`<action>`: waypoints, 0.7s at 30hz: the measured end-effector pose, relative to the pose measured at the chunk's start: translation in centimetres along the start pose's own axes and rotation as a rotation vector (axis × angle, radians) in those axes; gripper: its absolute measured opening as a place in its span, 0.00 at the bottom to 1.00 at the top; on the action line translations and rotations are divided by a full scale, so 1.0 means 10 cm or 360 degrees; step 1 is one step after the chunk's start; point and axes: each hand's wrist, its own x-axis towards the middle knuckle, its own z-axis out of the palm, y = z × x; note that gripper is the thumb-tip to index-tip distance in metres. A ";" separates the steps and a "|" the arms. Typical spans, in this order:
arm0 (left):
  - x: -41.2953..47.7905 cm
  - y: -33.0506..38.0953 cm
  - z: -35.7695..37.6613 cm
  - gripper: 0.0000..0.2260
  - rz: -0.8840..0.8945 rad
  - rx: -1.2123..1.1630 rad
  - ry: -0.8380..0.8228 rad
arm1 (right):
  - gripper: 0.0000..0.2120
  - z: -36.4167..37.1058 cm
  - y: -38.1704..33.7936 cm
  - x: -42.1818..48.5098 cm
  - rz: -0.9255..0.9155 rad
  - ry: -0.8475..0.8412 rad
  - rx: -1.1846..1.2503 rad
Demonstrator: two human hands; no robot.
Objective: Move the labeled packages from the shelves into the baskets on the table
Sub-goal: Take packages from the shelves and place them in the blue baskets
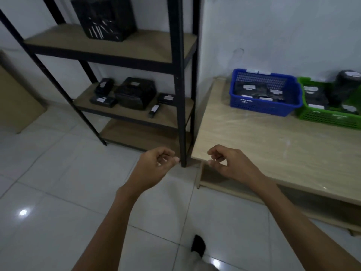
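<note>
Nothing was held in either grip: the left grip (pixel 154 167) and the right grip (pixel 232 165) were carried low and near, side by side, with fingers loosely curled and thumbs close to the fingertips. The step in hand was judged to be an empty-handed approach to the shelving for another pick. Labeled packages were already lying in the blue basket (pixel 265 110) and the green basket (pixel 330 120) at the far right of the table (pixel 273 145). More were seen on the middle shelf (pixel 134 116): a large black package (pixel 134 92) in the centre, small flat packages (pixel 103 100) to its left, and a narrow package (pixel 153 111) close to the front edge. A reach to the far left and downward was called for, passed under the upper shelf (pixel 109 45) and left of the front post (pixel 180 94). That post stood just beside the near corner of the table, so any load would probably have to be brought out forward and round it. The narrow package was judged liable to be knocked off the edge. Open tiled floor (pixel 58 182) was available near and to the left.
</note>
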 end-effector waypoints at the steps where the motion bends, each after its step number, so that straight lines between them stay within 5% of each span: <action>1: 0.08 -0.11 -0.13 0.05 -0.0004 0.0010 0.0006 | 0.12 0.07 -0.09 0.13 -0.0009 0.0003 -0.0012; 21: 1.83 -2.47 -2.86 0.09 -0.0290 0.0037 -0.0064 | 0.15 1.92 -2.03 3.30 0.0221 -0.0180 0.0009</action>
